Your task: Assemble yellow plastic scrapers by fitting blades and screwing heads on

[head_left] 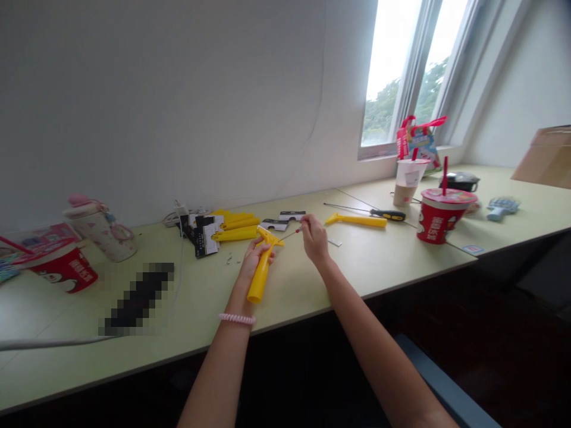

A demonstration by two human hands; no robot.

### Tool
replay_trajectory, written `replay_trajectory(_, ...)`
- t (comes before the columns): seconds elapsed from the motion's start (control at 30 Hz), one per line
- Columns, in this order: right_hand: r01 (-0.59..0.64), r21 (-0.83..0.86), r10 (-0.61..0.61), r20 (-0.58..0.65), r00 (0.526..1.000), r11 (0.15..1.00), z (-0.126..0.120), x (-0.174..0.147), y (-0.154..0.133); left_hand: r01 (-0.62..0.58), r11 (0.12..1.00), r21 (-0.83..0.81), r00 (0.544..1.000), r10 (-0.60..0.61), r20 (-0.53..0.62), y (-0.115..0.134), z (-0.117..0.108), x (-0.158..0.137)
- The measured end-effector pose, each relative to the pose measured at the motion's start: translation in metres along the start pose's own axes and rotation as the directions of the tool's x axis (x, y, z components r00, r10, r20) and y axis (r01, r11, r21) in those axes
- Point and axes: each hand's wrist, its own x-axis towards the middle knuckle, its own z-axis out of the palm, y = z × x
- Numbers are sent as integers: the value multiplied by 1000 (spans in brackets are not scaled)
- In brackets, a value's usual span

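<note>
My left hand (251, 260) is closed around a yellow plastic scraper (259, 279), its head pointing away from me and its round handle end toward me. In my right hand (314, 239) a thin screwdriver (292, 233) with a reddish collar is pinched, its shaft reaching to the scraper's head. Whether the tip sits in a screw is too small to tell. Small metal bits (229, 258) lie left of my left hand. Beyond my right hand rest a second yellow scraper (362, 221) and a longer screwdriver (387, 214) with a black and yellow handle.
Several yellow scrapers (238, 233) with black-and-white cards (207, 238) are piled near the wall. Red cups (432, 223) stand right, one tilted-looking cup (74, 267) left beside a bottle (104, 235). A blurred black object (143, 297) and cable lie left; a cardboard box (545, 157) sits far right.
</note>
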Motion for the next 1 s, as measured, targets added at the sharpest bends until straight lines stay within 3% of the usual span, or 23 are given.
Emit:
replay_trajectory(0.33, -139, -87, 140, 3, 990, 986, -2, -2, -1, -7, 999, 39, 1000, 7, 5, 0, 0, 0)
replay_trajectory(0.7, -19, 13, 19, -10, 1000, 1000, -2, -2, -3, -25, 998, 53, 999, 24, 32, -1, -2, 0)
replay_trajectory(1.0, -56, 1, 56, -57, 997, 998, -2, -2, -2, -29, 996, 88, 997, 23, 69, 0, 0, -4)
